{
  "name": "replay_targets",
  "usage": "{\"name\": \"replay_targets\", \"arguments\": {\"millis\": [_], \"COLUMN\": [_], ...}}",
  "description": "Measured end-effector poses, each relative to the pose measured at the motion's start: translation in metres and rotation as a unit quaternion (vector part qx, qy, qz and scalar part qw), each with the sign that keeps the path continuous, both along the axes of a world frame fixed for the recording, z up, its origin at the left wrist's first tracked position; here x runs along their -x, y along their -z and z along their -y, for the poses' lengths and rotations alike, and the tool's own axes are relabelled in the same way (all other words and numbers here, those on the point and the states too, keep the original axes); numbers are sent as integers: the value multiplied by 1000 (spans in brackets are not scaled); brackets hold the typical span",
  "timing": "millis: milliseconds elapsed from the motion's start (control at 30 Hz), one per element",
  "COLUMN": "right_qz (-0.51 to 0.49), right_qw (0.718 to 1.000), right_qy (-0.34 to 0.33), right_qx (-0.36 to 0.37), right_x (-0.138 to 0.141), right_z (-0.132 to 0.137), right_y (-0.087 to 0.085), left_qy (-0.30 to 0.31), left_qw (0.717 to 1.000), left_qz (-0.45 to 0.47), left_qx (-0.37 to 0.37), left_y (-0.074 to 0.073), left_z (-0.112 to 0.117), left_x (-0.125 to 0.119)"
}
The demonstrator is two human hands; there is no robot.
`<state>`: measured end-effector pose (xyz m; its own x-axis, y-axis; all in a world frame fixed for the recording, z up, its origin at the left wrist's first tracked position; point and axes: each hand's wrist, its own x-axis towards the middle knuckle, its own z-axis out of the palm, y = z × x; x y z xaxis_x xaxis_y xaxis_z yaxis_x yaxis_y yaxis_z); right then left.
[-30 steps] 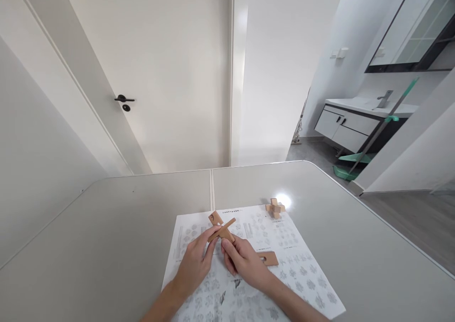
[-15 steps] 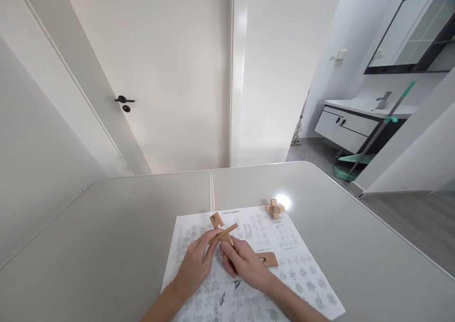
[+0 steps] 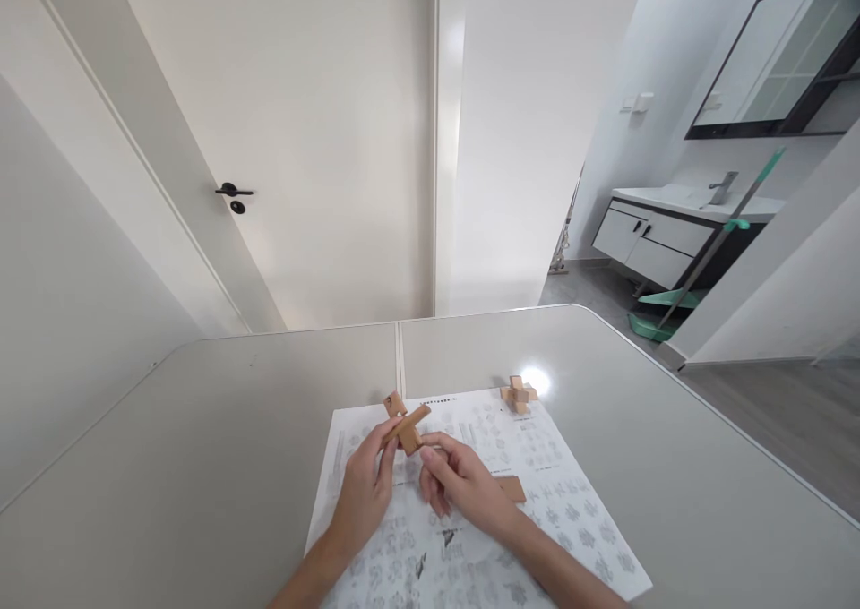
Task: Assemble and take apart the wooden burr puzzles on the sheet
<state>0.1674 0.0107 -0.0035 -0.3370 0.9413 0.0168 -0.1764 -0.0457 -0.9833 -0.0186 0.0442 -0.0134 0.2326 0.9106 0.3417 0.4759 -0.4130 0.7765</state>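
Note:
My left hand [image 3: 366, 493] pinches a cross of two flat wooden puzzle pieces [image 3: 405, 423] and holds it just above a printed instruction sheet [image 3: 571, 510]. My right hand [image 3: 463, 484] hovers right beside the cross with its fingers loosely bent and apart; its fingertips are close to the cross's lower end and hold nothing. A third flat wooden piece with a slot [image 3: 514, 488] lies on the sheet, partly hidden behind my right hand. A small assembled wooden burr puzzle [image 3: 519, 394] stands at the sheet's far right corner.
The sheet lies on a grey table [image 3: 202, 430] with a seam down its middle and a rounded far right corner. Behind it are a white door with a black handle [image 3: 233, 192]. To the right are a vanity with a sink [image 3: 672, 224] and a green mop.
My left hand has carried the wooden cross a little to the left and turned it. My right hand has come off the cross and stayed beside it.

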Motion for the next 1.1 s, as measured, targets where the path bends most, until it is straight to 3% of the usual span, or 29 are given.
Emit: {"name": "replay_targets", "arguments": {"millis": [100, 167, 233, 367, 667, 833, 1000, 1100], "right_qz": [41, 109, 209, 362, 450, 440, 410, 400], "right_qw": [998, 989, 964, 897, 827, 833, 859, 876], "right_qy": [45, 85, 105, 56, 94, 102, 30, 21], "right_qx": [-7, -53, -123, -245, -324, -320, -306, -270], "right_x": [-13, -24, -35, -50, -36, -31, -40, -54], "right_z": [-5, -9, -13, -18, -13, -10, -11, -15], "right_y": [-5, -6, -4, 6, 19, 18, 3, -6], "left_qy": [-33, -34, -30, -18, -14, 0, 0, -4], "left_qw": [997, 994, 991, 989, 991, 994, 995, 995], "left_qz": [48, 71, 88, 112, 94, 69, 65, 66], "left_qx": [46, 77, 92, 90, 94, 81, 71, 71], "left_y": [-3, -6, -8, -11, -15, -11, -8, -8], "left_z": [-3, -3, -3, -2, 1, -1, -1, -1], "left_x": [1, 0, 0, -1, -1, -1, 0, 1]}}
